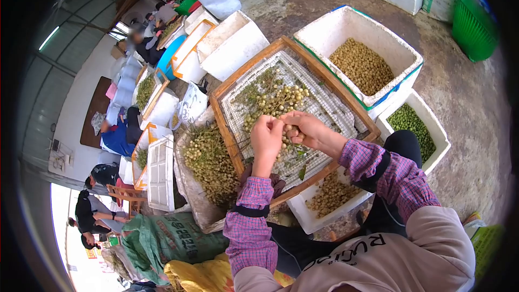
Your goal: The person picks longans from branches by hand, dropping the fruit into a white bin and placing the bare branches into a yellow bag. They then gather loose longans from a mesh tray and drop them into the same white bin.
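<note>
My left hand is closed in a pinch over a wood-framed mesh screen; what its fingertips hold is hidden. Against it, my right hand curls round several small round yellow-green fruits. Both hands meet just above the screen's middle. Beyond the fingers lies a heap of the same fruits on thin stems, with loose leaves and twigs scattered over the mesh. To the left of the screen, a container is piled with stemmed fruits.
A white foam box of loose tan fruits stands beyond the screen, with a smaller box of green ones at right. Below the screen sits another fruit box. Green sacks lie lower left. Several people work at far left.
</note>
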The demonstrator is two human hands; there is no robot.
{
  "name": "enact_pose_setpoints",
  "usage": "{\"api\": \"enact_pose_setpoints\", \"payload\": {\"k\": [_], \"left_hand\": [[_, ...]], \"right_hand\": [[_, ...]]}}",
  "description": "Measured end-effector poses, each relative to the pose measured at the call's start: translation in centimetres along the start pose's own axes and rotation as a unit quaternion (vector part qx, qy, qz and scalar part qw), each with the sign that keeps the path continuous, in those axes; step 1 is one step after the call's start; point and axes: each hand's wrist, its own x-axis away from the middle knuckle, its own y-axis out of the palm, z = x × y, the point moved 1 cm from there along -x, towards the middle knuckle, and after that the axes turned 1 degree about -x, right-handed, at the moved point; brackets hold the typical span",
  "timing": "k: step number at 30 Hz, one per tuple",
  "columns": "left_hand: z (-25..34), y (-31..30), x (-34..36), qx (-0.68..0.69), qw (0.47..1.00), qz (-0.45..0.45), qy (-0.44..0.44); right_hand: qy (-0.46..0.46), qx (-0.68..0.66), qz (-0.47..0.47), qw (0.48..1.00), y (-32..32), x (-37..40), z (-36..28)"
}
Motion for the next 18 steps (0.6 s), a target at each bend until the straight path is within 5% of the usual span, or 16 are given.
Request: {"api": "enact_pose_setpoints", "payload": {"k": [4,8,9,12,14,15,17,18], "left_hand": [[1.2,-3.7,-1.4,0.206,0.975,0.013,-0.078],[-2.6,-8.9,-3.2,0.473,0.868,0.095,-0.120],[-4.4,-9.8,-3.1,0.522,0.835,0.092,-0.146],[-6.4,-9.8,-0.6,0.240,0.940,0.068,-0.233],[-11.4,-8.0,1.2,0.070,0.969,-0.141,-0.189],[-11.3,-6.5,2.2,0.128,0.952,-0.194,-0.201],[-10.4,-3.6,3.3,0.088,0.960,-0.197,-0.178],[-11.2,-2.0,3.5,0.031,0.982,-0.160,-0.100]], "right_hand": [[0.102,-0.141,-0.071,0.982,-1.8,-0.7,-1.7],[-0.049,-0.136,-0.055,0.988,-4.2,-2.3,-10.0],[-0.091,-0.194,0.013,0.977,-4.4,-1.8,-12.9],[-0.210,-0.211,0.135,0.945,-6.6,0.2,-18.4],[-0.259,-0.171,0.196,0.930,-8.4,0.4,-18.9],[-0.282,-0.151,0.227,0.920,-9.0,0.0,-18.6],[-0.223,-0.086,0.179,0.954,-9.6,-1.9,-16.6],[-0.191,-0.053,0.155,0.968,-9.7,-2.3,-15.5]]}}
